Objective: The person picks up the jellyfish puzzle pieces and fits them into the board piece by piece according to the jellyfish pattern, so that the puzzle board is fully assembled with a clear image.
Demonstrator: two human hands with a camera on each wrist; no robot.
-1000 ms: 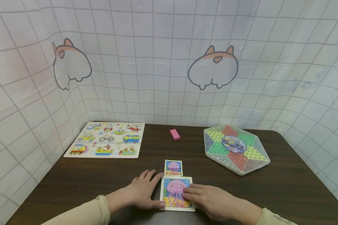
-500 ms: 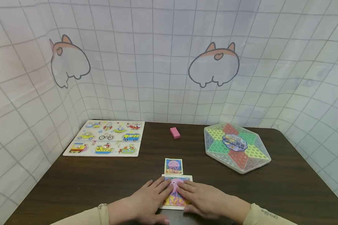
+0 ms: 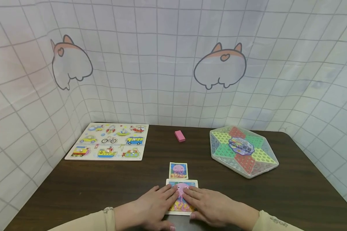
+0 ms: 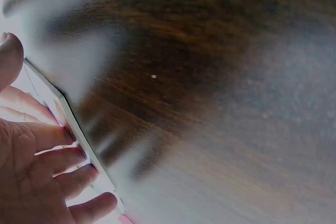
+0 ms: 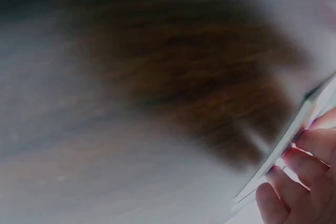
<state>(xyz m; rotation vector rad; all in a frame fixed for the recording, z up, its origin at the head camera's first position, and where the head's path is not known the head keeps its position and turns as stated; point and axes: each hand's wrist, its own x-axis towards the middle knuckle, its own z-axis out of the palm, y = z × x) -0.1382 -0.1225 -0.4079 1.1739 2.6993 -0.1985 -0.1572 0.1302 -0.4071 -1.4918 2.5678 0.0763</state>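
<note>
A square jellyfish picture puzzle [image 3: 181,207] with a pale frame lies flat near the front of the dark table. My left hand [image 3: 154,207] rests its outstretched fingers on the puzzle's left part, thumb off the near edge. From the other side my right hand [image 3: 212,205] lays its straight fingers on the right part. Both hands cover much of the picture. Just beyond the puzzle's far edge lies a smaller card [image 3: 178,170] with the same pink jellyfish. In the left wrist view, the left fingers [image 4: 76,179] reach over the puzzle's pale edge [image 4: 79,129].
A white vehicle peg puzzle board [image 3: 108,142] lies at the back left. A pink block [image 3: 180,136] sits at the back middle. On the right is a hexagonal Chinese checkers box [image 3: 244,152]. A grid-patterned curtain [image 3: 167,64] stands behind the table.
My left hand has moved right from beside the puzzle onto it, and its thumb has left the frame. My right hand stays on the right part, its thumb now showing at the near edge.
</note>
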